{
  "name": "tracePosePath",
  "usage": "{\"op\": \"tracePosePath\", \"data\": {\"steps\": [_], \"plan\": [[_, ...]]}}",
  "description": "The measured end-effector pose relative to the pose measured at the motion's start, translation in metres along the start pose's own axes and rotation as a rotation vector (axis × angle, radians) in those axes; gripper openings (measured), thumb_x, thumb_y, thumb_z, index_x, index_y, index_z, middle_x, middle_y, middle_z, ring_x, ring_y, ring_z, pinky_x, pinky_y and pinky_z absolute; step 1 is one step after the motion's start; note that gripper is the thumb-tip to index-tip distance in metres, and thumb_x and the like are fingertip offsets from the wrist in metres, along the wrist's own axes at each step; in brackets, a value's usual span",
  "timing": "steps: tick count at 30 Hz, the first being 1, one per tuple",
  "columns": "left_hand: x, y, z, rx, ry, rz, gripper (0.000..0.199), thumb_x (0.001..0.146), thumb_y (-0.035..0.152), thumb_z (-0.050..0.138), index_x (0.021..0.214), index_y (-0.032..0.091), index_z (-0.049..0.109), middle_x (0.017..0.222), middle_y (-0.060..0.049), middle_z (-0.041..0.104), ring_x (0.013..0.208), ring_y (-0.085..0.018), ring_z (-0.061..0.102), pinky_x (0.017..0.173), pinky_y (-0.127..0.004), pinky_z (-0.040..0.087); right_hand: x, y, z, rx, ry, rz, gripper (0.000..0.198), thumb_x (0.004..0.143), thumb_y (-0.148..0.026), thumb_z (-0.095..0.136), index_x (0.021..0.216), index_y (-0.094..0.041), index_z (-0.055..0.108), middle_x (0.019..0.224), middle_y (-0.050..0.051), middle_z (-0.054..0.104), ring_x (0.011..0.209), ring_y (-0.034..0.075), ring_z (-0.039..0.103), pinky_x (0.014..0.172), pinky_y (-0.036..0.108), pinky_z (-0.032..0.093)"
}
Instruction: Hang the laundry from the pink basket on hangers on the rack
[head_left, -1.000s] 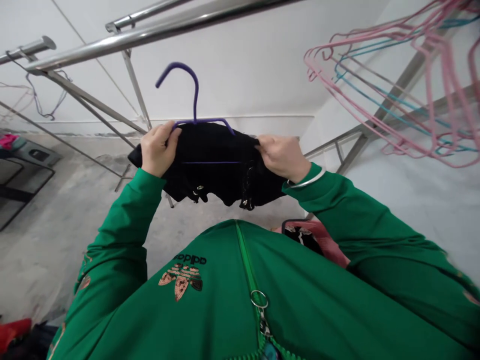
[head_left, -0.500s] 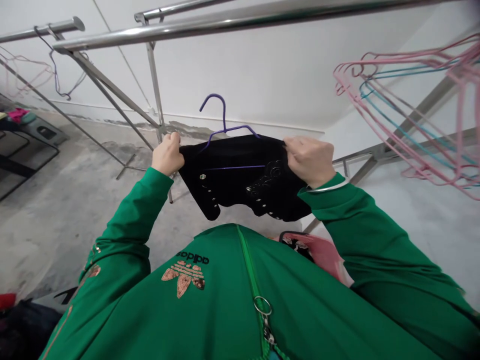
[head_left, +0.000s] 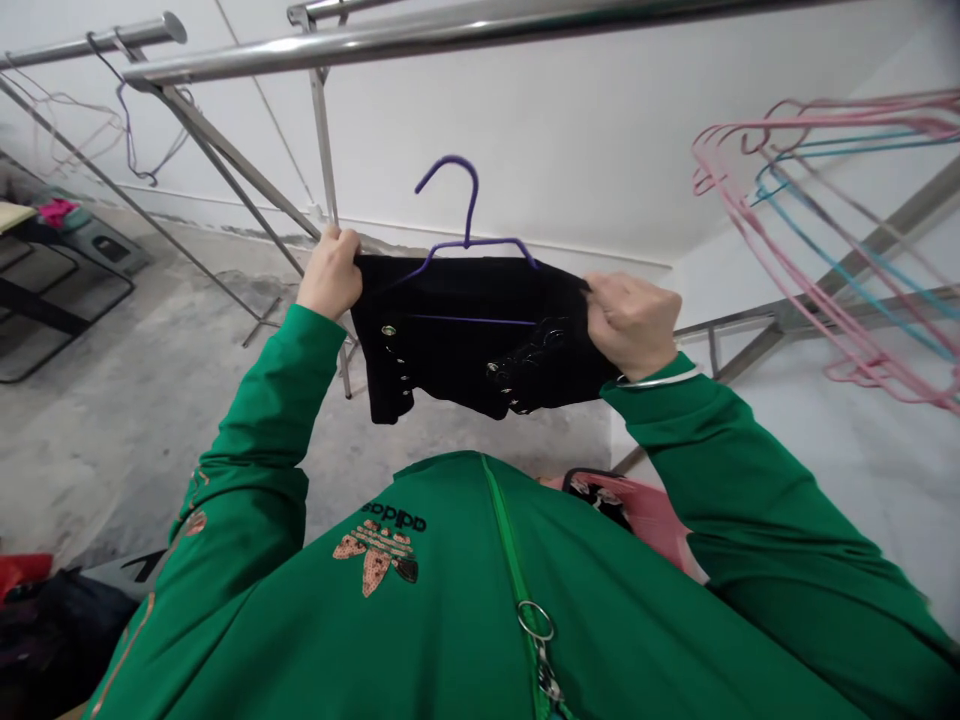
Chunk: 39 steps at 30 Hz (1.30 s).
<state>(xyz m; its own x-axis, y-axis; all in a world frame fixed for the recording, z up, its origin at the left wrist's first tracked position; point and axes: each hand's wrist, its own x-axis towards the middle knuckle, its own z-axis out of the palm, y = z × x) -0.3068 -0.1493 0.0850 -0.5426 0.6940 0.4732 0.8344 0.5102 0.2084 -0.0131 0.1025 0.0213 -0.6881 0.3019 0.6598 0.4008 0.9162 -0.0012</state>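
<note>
Stretched between my hands is a black garment (head_left: 450, 350) with shiny round buttons or studs and a dark raised trim on its right part. A purple hanger (head_left: 468, 215) sits inside it; the hook and shoulders stick out above the top edge, and its lower bar shows across the opening. My left hand (head_left: 330, 275) is closed on the garment's upper left corner. On the upper right corner my right hand (head_left: 634, 322) is closed too, with a light bangle at its wrist. The hanger's hook hangs free, apart from the rail. What kind of garment it is I cannot tell.
A steel clothes rail (head_left: 420, 45) runs above my hands. Several pink hangers (head_left: 750, 215) and blue hangers (head_left: 802, 230) hang at the right. Another purple hanger (head_left: 129, 140) hangs at the far left. A pink container (head_left: 660, 520) stands below my right arm.
The garment has been raised slightly and its hanging lower edge has swung. The hanger's hook appears higher and further right. Both hands keep their hold, and the view has shifted a little.
</note>
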Motion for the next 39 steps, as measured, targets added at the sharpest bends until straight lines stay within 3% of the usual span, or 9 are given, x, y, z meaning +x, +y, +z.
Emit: {"op": "tracePosePath", "data": {"steps": [5, 10, 16, 19, 22, 26, 33, 36, 39], "plan": [[-0.015, 0.024, -0.011, -0.034, -0.078, 0.045, 0.027, 0.071, 0.01, 0.052, 0.094, 0.021, 0.062, 0.1, -0.01, 0.062, 0.101, -0.028, 0.061, 0.093, -0.047, 0.051, 0.005, -0.002, 0.008, -0.07, 0.019, 0.087, 0.026, 0.09, -0.02, 0.039, 0.088, -0.017, 0.065, 0.071, 0.007, 0.061, 0.064, 0.017, 0.05, 0.055, 0.03, 0.017], [-0.032, 0.041, -0.031, -0.245, -0.42, 0.082, 0.021, 0.077, 0.027, 0.058, 0.096, 0.021, 0.065, 0.076, -0.004, 0.064, 0.078, -0.022, 0.065, 0.074, -0.038, 0.055, 0.009, 0.004, 0.008, -0.02, 0.052, 0.087, 0.03, 0.092, -0.021, 0.036, 0.09, -0.02, 0.066, 0.069, 0.009, 0.061, 0.065, 0.02, 0.049, 0.057, 0.032, 0.023], [-0.01, -0.015, -0.03, -0.237, -0.121, 0.052, 0.045, 0.081, 0.038, 0.061, 0.122, 0.02, 0.06, 0.125, -0.012, 0.061, 0.116, -0.024, 0.058, 0.095, -0.037, 0.05, 0.016, 0.016, 0.005, -0.023, 0.228, -0.032, 0.037, 0.092, -0.02, 0.035, 0.084, -0.017, 0.07, 0.056, 0.009, 0.056, 0.056, 0.019, 0.046, 0.054, 0.033, 0.027], [-0.002, -0.044, -0.004, -0.337, -0.311, 0.094, 0.058, 0.077, 0.044, 0.066, 0.127, 0.017, 0.058, 0.128, -0.011, 0.061, 0.121, -0.026, 0.054, 0.102, -0.04, 0.046, 0.021, 0.02, 0.011, -0.038, 0.374, -0.122, 0.035, 0.092, -0.02, 0.037, 0.084, -0.017, 0.071, 0.052, 0.005, 0.051, 0.052, 0.016, 0.044, 0.051, 0.03, 0.027], [-0.001, -0.059, 0.015, -0.537, -0.482, 0.035, 0.049, 0.076, 0.05, 0.064, 0.107, 0.012, 0.067, 0.096, -0.006, 0.069, 0.097, -0.023, 0.063, 0.088, -0.036, 0.052, 0.027, 0.023, 0.016, -0.032, 0.46, -0.175, 0.031, 0.092, -0.02, 0.042, 0.083, -0.015, 0.071, 0.052, 0.002, 0.052, 0.051, 0.014, 0.044, 0.05, 0.028, 0.028], [-0.005, -0.071, 0.013, -0.608, -0.326, -0.022, 0.044, 0.076, 0.054, 0.063, 0.084, 0.011, 0.067, 0.075, -0.002, 0.061, 0.078, -0.018, 0.06, 0.077, -0.031, 0.052, 0.033, 0.025, 0.018, 0.026, 0.497, -0.199, 0.028, 0.092, -0.019, 0.047, 0.084, -0.012, 0.072, 0.06, 0.006, 0.063, 0.055, 0.014, 0.053, 0.053, 0.025, 0.035], [-0.031, -0.081, 0.027, -0.517, -0.117, 0.038, 0.08, 0.068, 0.024, 0.069, 0.141, 0.016, 0.037, 0.125, -0.014, 0.056, 0.104, -0.021, 0.06, 0.082, -0.032, 0.055, 0.038, 0.013, 0.024, 0.163, 0.455, -0.137, 0.027, 0.092, -0.022, 0.049, 0.084, -0.013, 0.073, 0.068, 0.008, 0.07, 0.062, 0.015, 0.063, 0.059, 0.024, 0.044], [-0.038, -0.083, 0.036, -0.344, 0.053, 0.045, 0.066, 0.069, 0.009, 0.054, 0.134, 0.012, 0.046, 0.124, -0.013, 0.059, 0.108, -0.021, 0.06, 0.092, -0.034, 0.051, 0.04, 0.01, 0.026, 0.235, 0.429, -0.132, 0.026, 0.093, -0.023, 0.049, 0.085, -0.014, 0.073, 0.07, 0.009, 0.071, 0.064, 0.016, 0.065, 0.061, 0.025, 0.046], [-0.036, -0.096, 0.03, -0.242, 0.175, -0.036, 0.043, 0.073, 0.006, 0.046, 0.112, 0.012, 0.062, 0.093, -0.004, 0.069, 0.087, -0.016, 0.063, 0.084, -0.029, 0.052, 0.041, 0.01, 0.025, 0.284, 0.383, -0.118, 0.027, 0.093, -0.026, 0.049, 0.086, -0.015, 0.073, 0.072, 0.009, 0.072, 0.065, 0.016, 0.066, 0.061, 0.025, 0.048]]}}
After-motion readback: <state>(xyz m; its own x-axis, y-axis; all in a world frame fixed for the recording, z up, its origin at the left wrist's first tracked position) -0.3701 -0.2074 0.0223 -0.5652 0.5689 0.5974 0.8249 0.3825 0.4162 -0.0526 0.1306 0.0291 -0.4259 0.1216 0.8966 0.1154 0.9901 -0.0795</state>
